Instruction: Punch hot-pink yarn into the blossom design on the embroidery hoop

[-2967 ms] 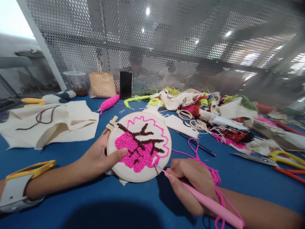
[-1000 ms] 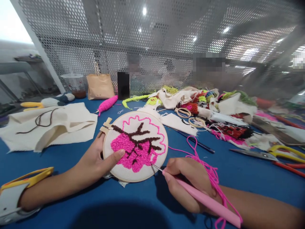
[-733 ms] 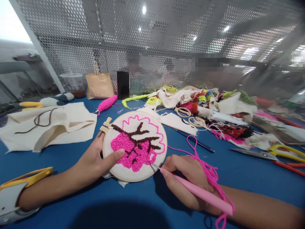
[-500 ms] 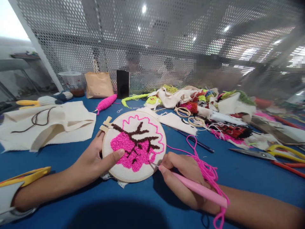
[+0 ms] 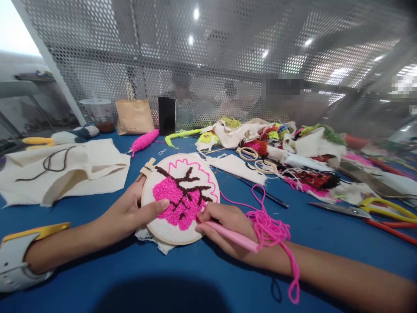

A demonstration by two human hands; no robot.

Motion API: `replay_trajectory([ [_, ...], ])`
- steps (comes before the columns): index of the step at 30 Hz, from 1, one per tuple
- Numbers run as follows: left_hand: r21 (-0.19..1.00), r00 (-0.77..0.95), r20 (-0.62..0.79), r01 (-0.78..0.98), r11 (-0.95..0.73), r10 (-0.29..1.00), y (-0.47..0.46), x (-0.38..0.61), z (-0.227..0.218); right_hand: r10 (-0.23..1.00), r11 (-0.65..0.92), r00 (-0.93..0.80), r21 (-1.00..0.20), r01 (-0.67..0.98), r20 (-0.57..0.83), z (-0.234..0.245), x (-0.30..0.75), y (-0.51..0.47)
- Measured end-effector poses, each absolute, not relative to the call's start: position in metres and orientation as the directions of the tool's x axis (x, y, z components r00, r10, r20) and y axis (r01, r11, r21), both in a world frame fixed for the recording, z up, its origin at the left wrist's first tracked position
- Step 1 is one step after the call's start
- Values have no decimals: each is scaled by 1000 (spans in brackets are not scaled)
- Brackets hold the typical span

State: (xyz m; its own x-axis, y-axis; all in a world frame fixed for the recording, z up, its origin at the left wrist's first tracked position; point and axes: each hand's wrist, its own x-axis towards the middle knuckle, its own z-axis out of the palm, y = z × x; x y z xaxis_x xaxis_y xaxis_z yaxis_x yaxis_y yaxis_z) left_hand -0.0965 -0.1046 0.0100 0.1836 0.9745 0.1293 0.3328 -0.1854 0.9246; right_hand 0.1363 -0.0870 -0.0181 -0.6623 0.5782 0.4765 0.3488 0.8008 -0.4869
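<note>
My left hand [image 5: 143, 206] grips the left rim of a round embroidery hoop [image 5: 174, 237], its thumb lying on the cloth and its other fingers hidden behind. White cloth fills the hoop, bearing a looped pink patch [image 5: 164, 195], dark brown branch lines and a thin pink outline. Closed around a pink punch needle [image 5: 233, 237], my right hand [image 5: 224, 221] rests against the hoop's lower right. The needle's tip is hidden by the fingers at the edge of the pink patch. Loose pink yarn [image 5: 269, 230] runs over my right wrist.
Cream cloth [image 5: 97, 174] lies at the left, with a pink yarn bundle [image 5: 144, 141] behind. A phone [image 5: 167, 115] and paper bag [image 5: 135, 116] stand at the back. Toward the right are yarn scraps [image 5: 250, 134], a dark pen [image 5: 270, 195] and yellow-handled scissors [image 5: 384, 209].
My right hand has moved left and slightly up, bringing the punch needle against the cloth; its metal shaft no longer shows. The hoop has turned and tilted slightly. The pink yarn has shifted left.
</note>
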Motion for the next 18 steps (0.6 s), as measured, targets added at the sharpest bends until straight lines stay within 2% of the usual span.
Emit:
replay_trajectory([
  [5,966,212,79,225,-127,974,-105,-93,16,525,850,-668,-357,386,527,-18,135,-90],
  [7,992,234,-6,123,-23,972,-106,-93,17,473,880,-679,-270,390,561,-16,137,-97],
  [9,992,298,-124,15,125,946,-107,-93,16,369,925,-718,-154,349,589,-14,139,-107],
  [11,972,383,-204,-34,234,901,-109,-93,14,258,953,-738,-37,302,624,-14,139,-119],
  [12,967,420,-217,-33,254,881,-111,-93,14,258,949,-731,-23,315,631,-15,138,-125],
  [13,968,439,-217,-21,252,872,-112,-93,13,298,933,-709,-38,358,639,-15,137,-130],
  [15,976,426,-202,16,216,882,-115,-94,12,446,880,-660,-162,447,605,-14,135,-140],
  [18,981,377,-193,83,175,906,-116,-95,12,480,876,-670,-271,398,566,-12,134,-146],
])
